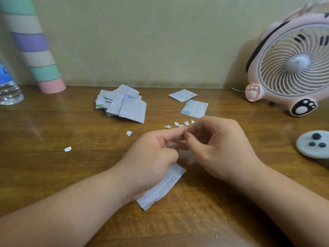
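Centre frame, left hand (153, 157) grips the printed paper strip (165, 186) trailing under its palm, right hand (219, 145) pinches its top edge; keep both pinches tight together, tear a small bit, drop it by the scraps (179, 124) on the table (53, 175).

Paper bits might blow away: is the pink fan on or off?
Cannot tell: behind the pink fan's grille no blades show clearly, still or blurred. Paper scraps lie on the table.
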{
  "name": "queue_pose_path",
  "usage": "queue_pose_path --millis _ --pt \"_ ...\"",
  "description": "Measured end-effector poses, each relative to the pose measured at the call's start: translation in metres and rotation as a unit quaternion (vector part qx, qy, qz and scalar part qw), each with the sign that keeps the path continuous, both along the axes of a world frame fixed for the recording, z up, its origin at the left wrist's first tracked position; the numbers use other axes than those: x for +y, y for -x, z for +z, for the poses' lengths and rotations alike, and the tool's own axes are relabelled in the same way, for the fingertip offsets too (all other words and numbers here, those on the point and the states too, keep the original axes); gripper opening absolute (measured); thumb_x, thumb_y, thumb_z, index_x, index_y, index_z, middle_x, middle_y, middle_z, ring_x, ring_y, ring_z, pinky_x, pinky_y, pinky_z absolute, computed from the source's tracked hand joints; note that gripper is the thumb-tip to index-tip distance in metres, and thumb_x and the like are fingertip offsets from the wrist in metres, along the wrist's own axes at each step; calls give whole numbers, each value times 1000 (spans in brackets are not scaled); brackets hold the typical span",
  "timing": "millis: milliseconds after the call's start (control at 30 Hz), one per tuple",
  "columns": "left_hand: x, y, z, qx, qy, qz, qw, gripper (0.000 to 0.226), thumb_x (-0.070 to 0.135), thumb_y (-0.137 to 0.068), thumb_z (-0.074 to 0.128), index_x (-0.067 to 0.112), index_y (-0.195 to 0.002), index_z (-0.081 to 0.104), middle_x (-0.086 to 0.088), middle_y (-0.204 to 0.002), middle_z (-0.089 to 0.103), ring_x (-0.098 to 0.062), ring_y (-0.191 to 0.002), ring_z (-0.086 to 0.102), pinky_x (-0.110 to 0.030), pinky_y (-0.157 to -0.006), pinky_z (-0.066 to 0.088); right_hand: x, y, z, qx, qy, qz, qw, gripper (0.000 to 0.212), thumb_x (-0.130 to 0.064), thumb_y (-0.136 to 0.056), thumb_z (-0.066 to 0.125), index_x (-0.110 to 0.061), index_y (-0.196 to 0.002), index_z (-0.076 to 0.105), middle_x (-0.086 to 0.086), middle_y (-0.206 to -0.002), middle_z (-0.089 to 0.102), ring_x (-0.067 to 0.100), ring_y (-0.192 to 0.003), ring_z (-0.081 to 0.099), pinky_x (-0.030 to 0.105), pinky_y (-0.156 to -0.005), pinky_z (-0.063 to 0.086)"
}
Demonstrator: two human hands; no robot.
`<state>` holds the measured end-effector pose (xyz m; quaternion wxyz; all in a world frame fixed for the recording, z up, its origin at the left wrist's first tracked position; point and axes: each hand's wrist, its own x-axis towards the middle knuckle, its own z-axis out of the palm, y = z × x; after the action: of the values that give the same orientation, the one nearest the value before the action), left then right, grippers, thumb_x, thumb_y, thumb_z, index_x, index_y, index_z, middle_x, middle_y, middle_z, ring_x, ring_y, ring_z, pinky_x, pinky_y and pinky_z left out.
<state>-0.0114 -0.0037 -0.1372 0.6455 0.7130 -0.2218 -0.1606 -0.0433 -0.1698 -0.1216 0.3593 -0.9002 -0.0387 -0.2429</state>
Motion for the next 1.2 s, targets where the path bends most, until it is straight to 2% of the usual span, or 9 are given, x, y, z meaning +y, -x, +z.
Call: queue_pose_path --millis 167,300,400,567,700,800,933,1100,1200 --pt "-1 1 3 8 -3 3 1000 71 -12 -74 46 10 -140 56 1 -123 73 -7 -118 65 -15 -102 46 1 -1 -1 10 -22 -3 1000 8 -19 -85 74 -23 -78 74 -14 -61 67 4 -58 62 14 -51 45" --pt "-3 5 9 -5 2 -29 1000 73 -27 -81 37 30 -115 67 5 -117 75 -5 -116 66 -17 -105 45 3 -1 -1 10 -44 1 999 13 -15 -84 73 -23 -73 71 -14 -63 68 4 -53 60 13 -47 43" --pt "-2 4 10 3 14 -22 1000 72 -26 -81 39 35 -105 70 9 -117 75 -3 -115 66 -17 -99 49 2 -3 -1 18 -72 0 997 17 -15 -83 74 -22 -68 68 -13 -58 65 3 -47 54 13 -46 40" --pt "0 -1 5 70 70 22 995 43 -13 -88 55 14 -117 71 -3 -112 77 -17 -113 69 -32 -102 49 -2 -4 2 20 -94 11 995 15 -13 -79 71 -17 -67 65 -11 -53 59 3 -46 49 13 -46 37" --pt "0 -5 4 126 111 76 983 16 0 -93 63 -2 -105 73 -15 -102 77 -28 -104 72 -35 -99 55 -5 -3 3 12 -88 28 996 14 -8 -78 70 -14 -67 64 -8 -54 58 3 -48 49 13 -47 38" --pt "-1 -6 6 137 128 100 977 18 13 -92 66 -4 -91 72 -14 -85 74 -26 -86 69 -44 -99 56 -9 -3 3 -13 -40 20 999 18 -7 -80 71 -17 -68 62 -8 -57 58 5 -52 52 13 -49 38" --pt "-2 -7 8 175 174 137 959 22 14 -101 55 1 -85 63 -14 -71 67 -23 -72 63 -55 -101 53 -16 -7 5 -69 79 -39 994 13 -20 -80 70 -24 -73 60 -12 -62 60 10 -61 59 33 -57 50" --pt "-4 -5 9 195 208 158 945 44 28 -105 49 0 -75 64 -15 -66 66 -22 -66 65 -56 -99 54 -15 -17 6 30 154 -97 983 4 -26 -90 63 -24 -89 66 -11 -80 59 15 -80 55 34 -70 47" --pt "-5 -4 10 233 242 160 928 46 35 -104 49 0 -79 66 -12 -64 62 -19 -61 62 -49 -92 58 -13 -19 4 76 231 -81 966 38 -10 -90 51 -23 -122 68 -5 -108 68 20 -103 49 38 -86 46"
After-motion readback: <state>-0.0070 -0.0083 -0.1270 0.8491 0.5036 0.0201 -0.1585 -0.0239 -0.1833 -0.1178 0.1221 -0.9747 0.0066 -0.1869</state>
